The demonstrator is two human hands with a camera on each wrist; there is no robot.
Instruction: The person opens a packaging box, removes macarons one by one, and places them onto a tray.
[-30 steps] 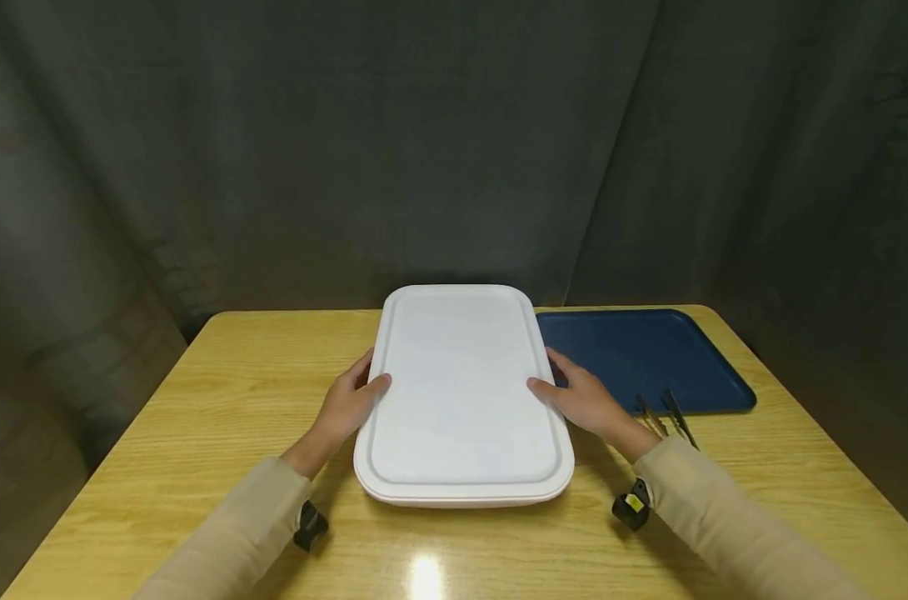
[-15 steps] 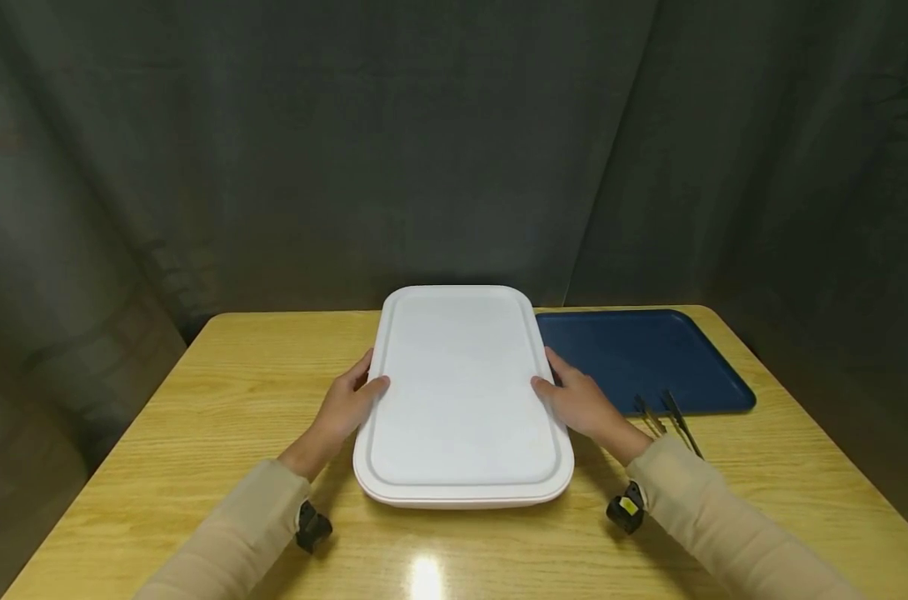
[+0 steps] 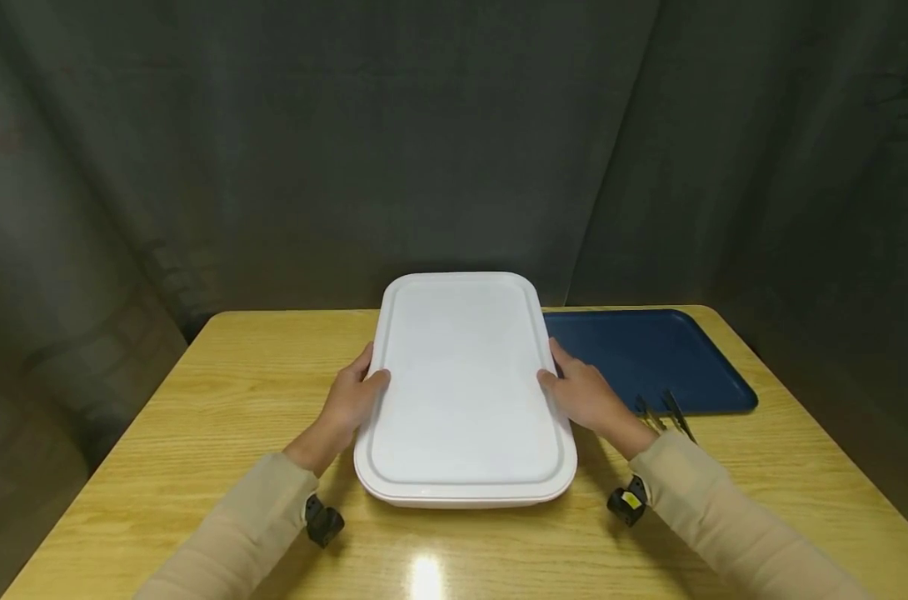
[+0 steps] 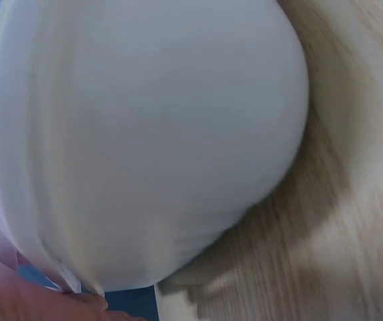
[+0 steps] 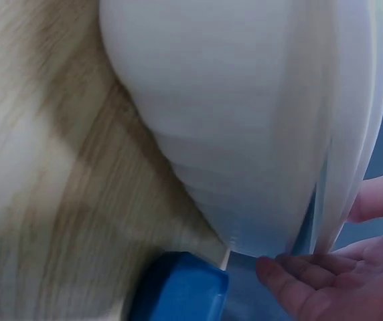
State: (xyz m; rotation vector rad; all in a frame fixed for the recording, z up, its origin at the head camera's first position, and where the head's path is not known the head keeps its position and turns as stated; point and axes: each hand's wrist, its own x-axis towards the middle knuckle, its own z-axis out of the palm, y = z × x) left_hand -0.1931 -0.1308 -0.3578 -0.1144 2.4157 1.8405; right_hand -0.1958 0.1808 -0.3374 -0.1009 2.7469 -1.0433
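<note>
A white plastic lid tops a white rectangular box in the middle of the table. With its thumb over the rim and fingers beneath, my left hand holds the lid's left side. My right hand grips the opposite side the same way. In the right wrist view, a narrow gap shows between lid and box near the fingertips, so the lid's far end is tilted up. Its near end still lies against the box. The lid hides what is inside.
A dark blue tray lies at the back right of the wooden table. Dark tongs rest against its front edge, partly hidden by the right sleeve. A dark curtain hangs behind the table.
The lid's far end has risen a little from the box, both hands going up slightly with it. The near end has hardly moved. Tray and tongs have stayed in place.
</note>
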